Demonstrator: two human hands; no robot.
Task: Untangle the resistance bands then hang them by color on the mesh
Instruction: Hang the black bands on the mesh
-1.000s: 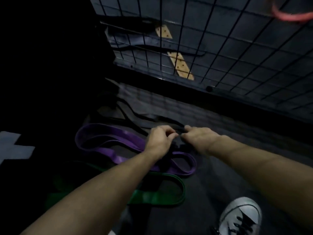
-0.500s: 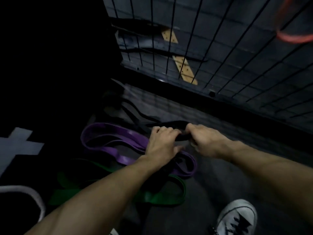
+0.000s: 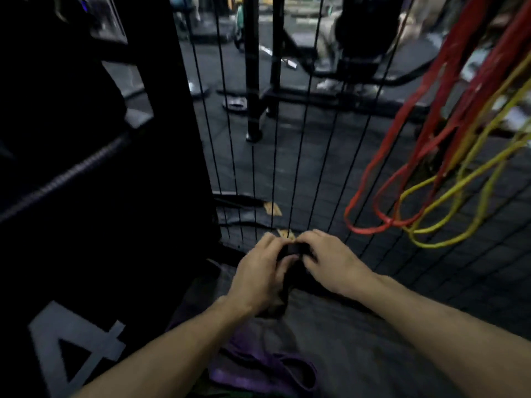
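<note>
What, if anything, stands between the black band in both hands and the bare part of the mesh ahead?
Nothing visible does. The left hand and right hand grip the black band right in front of the mesh, whose bars above are bare. The red bands and yellow bands hang off to the right.

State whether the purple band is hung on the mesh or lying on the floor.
On the floor. The purple band lies low beneath the forearms, while red bands and yellow bands hang on the mesh.
</note>
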